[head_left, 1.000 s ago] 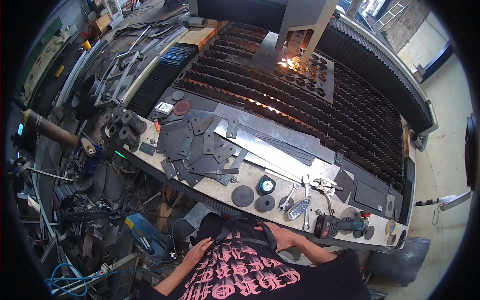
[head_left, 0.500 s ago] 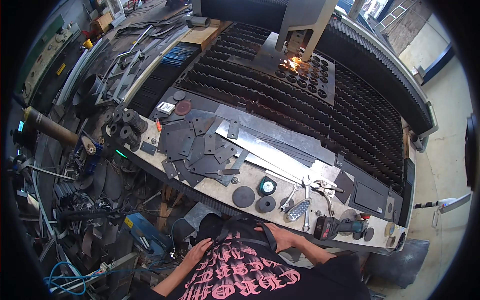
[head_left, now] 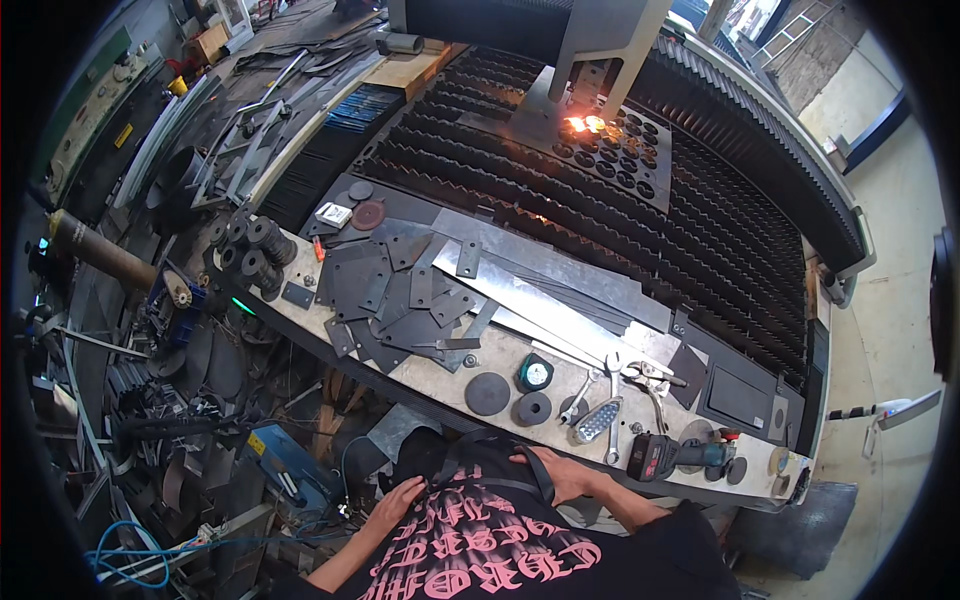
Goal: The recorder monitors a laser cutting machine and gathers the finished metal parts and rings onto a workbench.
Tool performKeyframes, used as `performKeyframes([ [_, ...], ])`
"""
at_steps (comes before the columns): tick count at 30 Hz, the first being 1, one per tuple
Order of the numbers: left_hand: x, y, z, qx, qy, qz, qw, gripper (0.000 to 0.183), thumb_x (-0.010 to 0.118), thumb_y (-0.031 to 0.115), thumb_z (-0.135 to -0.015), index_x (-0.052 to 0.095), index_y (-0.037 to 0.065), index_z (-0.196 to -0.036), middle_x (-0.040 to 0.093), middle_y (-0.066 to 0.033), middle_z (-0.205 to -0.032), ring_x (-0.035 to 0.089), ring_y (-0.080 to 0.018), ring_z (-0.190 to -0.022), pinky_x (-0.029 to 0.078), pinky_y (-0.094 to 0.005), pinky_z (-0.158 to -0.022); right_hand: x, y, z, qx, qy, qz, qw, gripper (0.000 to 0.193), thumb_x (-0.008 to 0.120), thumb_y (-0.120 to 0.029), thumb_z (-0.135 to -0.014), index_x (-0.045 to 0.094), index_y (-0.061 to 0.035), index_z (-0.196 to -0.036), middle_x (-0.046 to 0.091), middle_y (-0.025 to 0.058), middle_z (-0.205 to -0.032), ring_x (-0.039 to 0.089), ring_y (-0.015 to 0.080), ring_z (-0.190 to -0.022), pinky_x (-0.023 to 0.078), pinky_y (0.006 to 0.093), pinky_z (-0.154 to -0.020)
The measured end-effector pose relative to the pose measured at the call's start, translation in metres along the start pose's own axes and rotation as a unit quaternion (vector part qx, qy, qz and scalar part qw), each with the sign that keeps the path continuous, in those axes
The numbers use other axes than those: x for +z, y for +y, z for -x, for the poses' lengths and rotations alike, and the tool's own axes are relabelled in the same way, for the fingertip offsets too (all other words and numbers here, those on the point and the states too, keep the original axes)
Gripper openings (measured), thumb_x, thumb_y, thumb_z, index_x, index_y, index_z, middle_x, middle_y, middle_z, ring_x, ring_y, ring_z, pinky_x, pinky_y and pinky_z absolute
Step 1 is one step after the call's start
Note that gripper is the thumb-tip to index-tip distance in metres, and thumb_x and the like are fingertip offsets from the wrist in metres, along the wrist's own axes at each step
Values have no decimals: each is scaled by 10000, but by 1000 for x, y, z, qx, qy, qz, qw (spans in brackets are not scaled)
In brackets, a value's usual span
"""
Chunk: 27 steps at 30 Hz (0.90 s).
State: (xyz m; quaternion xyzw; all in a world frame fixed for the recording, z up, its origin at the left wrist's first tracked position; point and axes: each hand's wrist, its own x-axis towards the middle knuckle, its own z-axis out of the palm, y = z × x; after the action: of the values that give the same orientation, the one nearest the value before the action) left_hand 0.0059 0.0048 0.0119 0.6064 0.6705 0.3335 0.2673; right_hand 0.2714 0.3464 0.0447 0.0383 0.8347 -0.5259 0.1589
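Observation:
Against the black shirt with pink lettering [head_left: 490, 535], my left hand [head_left: 400, 497] lies at my waist with fingers stretched flat, holding nothing. My right hand [head_left: 565, 475] rests on the other side of the waist. A black strap [head_left: 541, 472] crosses its fingers, and the fingertips stick out beyond it, loose; part of the hand is hidden. Past my hands runs the pale ledge of a cutting machine [head_left: 420, 378]. Nearest the right hand on it are a black ring-shaped disc [head_left: 532, 408], a larger dark disc [head_left: 488, 394] and a metal grater-like tool [head_left: 598, 421].
Farther along the ledge lie wrenches [head_left: 614, 400], locking pliers [head_left: 655, 376], a tape measure [head_left: 535, 372], a cordless angle grinder [head_left: 700, 455] and several cut plates [head_left: 400, 290]. Behind, the cutting head [head_left: 598, 80] glows over a perforated sheet [head_left: 640, 185]. Scrap metal [head_left: 200, 430] crowds the left floor.
The glow under the cutting head is redder and brighter, and the head has shifted very slightly. A small glow appears among the slats. My hands stay in place.

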Motion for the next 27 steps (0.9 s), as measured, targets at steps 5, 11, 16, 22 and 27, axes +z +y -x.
performKeyframes([
  [5,4,-4,3,-3,1,-3,1000,571,570,17,-925,420,65,-1474,494,-160,-1499,541,-342,-1351,471,-408,-1095,0,-3,1,1,6,-10,1000,1229,843,-326,-543,256,-183,-1613,278,231,-1616,256,443,-1505,285,529,-1227],
  [11,-3,7,0,-20,-1,18,1000,585,602,61,-924,416,69,-1478,492,-160,-1501,529,-348,-1361,457,-417,-1104,1,-2,0,5,2,-9,1000,1234,833,-310,-530,257,-193,-1614,290,216,-1611,269,443,-1496,294,531,-1222],
  [16,2,-1,3,-11,-1,9,1000,583,594,42,-922,418,76,-1476,486,-159,-1506,535,-349,-1354,466,-414,-1096,2,-2,1,15,-1,-5,1000,1230,835,-303,-533,257,-199,-1614,294,205,-1612,271,439,-1496,300,529,-1219],
  [22,4,-2,5,-10,-1,-3,1000,598,593,37,-915,403,84,-1480,478,-147,-1517,537,-348,-1353,474,-413,-1085,0,-2,1,8,-5,4,1000,1246,866,-338,-538,254,-192,-1613,294,199,-1614,268,434,-1498,288,527,-1227],
  [27,2,1,5,-21,-5,10,1000,594,592,60,-922,402,89,-1484,469,-144,-1526,523,-345,-1369,462,-417,-1094,2,2,0,-5,-2,15,1000,1274,891,-369,-529,250,-183,-1614,289,200,-1617,262,435,-1500,278,528,-1234],
])
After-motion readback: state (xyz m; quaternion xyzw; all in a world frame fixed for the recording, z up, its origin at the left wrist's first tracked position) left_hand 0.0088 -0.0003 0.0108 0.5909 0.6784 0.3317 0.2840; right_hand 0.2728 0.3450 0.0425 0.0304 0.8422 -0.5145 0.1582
